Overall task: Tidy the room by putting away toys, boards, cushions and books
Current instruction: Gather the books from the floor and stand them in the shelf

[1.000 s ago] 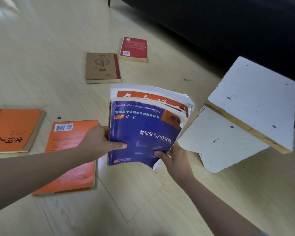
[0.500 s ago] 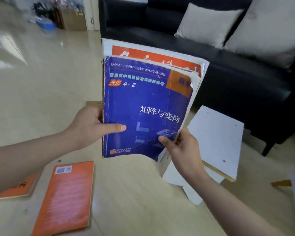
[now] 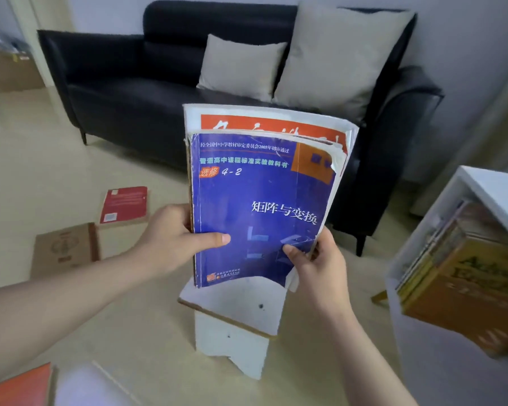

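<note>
I hold a stack of books upright in front of me: a worn blue textbook (image 3: 258, 206) in front and a larger white and orange one (image 3: 264, 124) behind it. My left hand (image 3: 170, 238) grips the stack's left edge, thumb across the blue cover. My right hand (image 3: 317, 265) pinches the lower right corner. On the floor to the left lie a red book (image 3: 123, 203), a brown book (image 3: 65, 247) and an orange book (image 3: 21, 385). Two pale cushions (image 3: 241, 65) (image 3: 338, 51) lean on the black sofa (image 3: 123, 92).
A broken white board (image 3: 235, 323) lies on the floor just below the held stack. At the right stands a white shelf unit (image 3: 481, 183) holding several books (image 3: 464, 282). A cardboard box (image 3: 9, 71) sits at the far left by the wall.
The view has risen from the floor towards the sofa and swung right, bringing the white shelf into sight. Both hands have kept their hold and raised the stack upright.
</note>
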Demonstrator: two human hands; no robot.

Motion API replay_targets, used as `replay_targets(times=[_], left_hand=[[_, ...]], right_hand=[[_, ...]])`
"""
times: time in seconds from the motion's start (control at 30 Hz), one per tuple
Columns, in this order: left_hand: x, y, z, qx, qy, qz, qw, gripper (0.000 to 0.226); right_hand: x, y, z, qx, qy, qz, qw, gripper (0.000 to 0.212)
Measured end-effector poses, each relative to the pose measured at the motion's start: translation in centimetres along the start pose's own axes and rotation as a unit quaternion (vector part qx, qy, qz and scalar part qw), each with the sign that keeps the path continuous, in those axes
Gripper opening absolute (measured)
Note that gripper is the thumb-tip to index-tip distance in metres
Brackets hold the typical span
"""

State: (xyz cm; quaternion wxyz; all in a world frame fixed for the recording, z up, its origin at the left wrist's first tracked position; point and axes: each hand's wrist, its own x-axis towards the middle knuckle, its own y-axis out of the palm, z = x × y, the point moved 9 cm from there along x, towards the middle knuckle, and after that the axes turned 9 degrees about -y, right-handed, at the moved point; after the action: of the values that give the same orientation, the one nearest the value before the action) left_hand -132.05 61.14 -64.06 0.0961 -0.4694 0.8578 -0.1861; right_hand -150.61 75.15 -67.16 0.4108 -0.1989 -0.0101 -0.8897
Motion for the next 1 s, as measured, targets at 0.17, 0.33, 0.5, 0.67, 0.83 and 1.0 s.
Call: replay_targets(times=[0.17,0.33,0.5,0.67,0.83,1.0], left_hand=[[2.9,5.6,-1.8,0.001,0.006,0.048,0.999,0.043],[5.1,10.4,-1.9,0.009,0.014,0.095,0.995,0.047],[6.1,16.6,-2.0,0.002,0.026,0.153,0.988,0.050],[6.0,22.3,-2.8,0.092,0.064,0.196,0.974,0.038],[6.0,26.3,-2.9,0.189,0.101,0.241,0.947,0.039],[5.9,29.8,-3.3,0.213,0.137,0.277,0.927,0.033]], right_hand=[[0.8,-4.8,-2.5,-0.034,0.020,-0.060,0.997,0.033],[0.4,-8.3,-4.7,-0.061,0.042,-0.137,0.988,0.032],[-1.3,-13.0,-7.0,-0.164,0.076,-0.209,0.961,0.029],[-3.2,-17.4,-7.9,-0.301,0.114,-0.265,0.909,0.028],[-5.3,-19.7,-8.7,-0.366,0.174,-0.282,0.869,0.030],[-7.0,-21.2,-10.3,-0.340,0.204,-0.357,0.846,0.025]])
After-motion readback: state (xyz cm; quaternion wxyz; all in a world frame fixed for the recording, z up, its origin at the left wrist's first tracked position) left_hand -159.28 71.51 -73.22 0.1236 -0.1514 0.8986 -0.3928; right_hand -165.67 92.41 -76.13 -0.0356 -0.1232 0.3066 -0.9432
